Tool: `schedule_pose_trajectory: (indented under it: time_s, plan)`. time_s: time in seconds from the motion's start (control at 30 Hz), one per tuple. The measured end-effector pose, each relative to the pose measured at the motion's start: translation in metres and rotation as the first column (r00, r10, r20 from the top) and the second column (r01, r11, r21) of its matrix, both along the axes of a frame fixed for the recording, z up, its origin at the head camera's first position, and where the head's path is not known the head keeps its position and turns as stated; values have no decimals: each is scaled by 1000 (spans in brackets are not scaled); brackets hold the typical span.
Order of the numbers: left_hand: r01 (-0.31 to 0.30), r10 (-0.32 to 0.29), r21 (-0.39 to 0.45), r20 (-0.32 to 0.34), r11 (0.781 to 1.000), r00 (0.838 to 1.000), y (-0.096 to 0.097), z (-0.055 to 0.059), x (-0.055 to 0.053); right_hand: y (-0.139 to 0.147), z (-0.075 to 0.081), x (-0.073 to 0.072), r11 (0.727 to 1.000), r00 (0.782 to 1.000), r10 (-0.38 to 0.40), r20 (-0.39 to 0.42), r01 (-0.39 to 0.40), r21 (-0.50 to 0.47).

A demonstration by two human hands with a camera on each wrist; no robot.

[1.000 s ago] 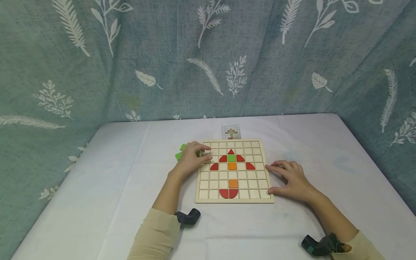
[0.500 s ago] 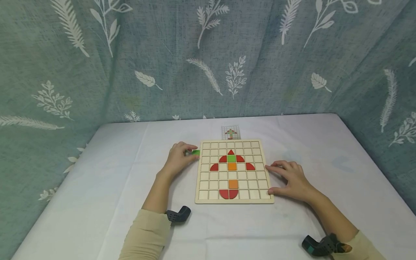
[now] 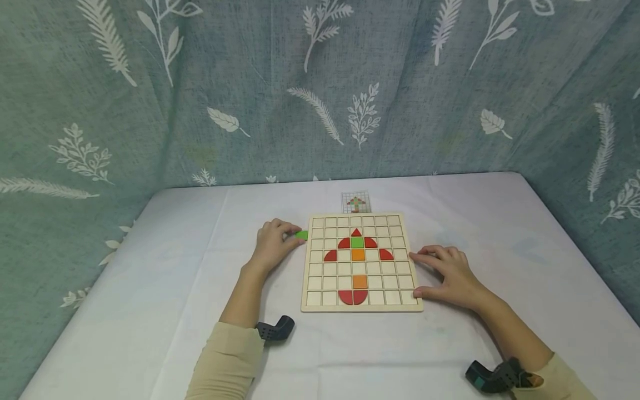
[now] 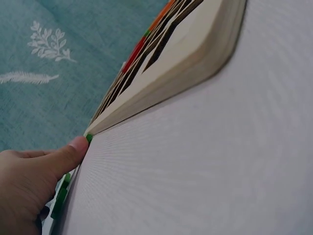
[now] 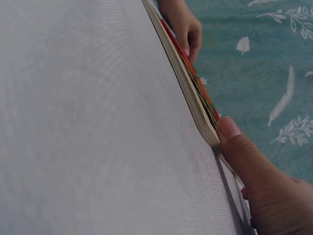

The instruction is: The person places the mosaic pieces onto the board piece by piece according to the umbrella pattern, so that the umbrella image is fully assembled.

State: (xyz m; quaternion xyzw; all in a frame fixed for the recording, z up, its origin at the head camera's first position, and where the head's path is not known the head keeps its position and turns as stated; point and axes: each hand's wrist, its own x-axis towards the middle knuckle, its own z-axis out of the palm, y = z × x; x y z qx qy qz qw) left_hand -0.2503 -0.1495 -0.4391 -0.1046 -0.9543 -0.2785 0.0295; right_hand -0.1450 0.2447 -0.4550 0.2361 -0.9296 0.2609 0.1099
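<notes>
Left hand [image 3: 272, 243] pinching a small flat green wooden block [image 3: 301, 235] left of centre frame, just beside the square wooden grid board [image 3: 361, 304], right hand [image 3: 448, 275] resting relaxed, fingers touching the board's right edge.

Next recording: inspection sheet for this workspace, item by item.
Surface: table under a white cloth.
Job's things: wooden grid board with red, green and orange tiles set in it; green tile at its left edge.
Clutter: small pattern card behind the board.
Hands: left hand pinches the green tile; right hand rests against the board's right edge.
Cables: nothing seen.
Surroundings: teal leaf-print curtain.
</notes>
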Motion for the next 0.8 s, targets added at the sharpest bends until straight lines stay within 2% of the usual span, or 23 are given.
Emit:
schedule_pose_trajectory:
  time_s: [0.17,0.43,0.8]
  plan:
    - [1,-1,4,-20,1000,1000,0,2,2,0,0,-1,1000,1000,-3,5,3,7]
    - [19,-17,60,-32,998,999,2,7,5,0,0,0,1000,1000,-1,5,1,5]
    - [48,-44,108,-35,993,998,14,16,9,1,-1,-1,1000,1000,7,-20,-6,10]
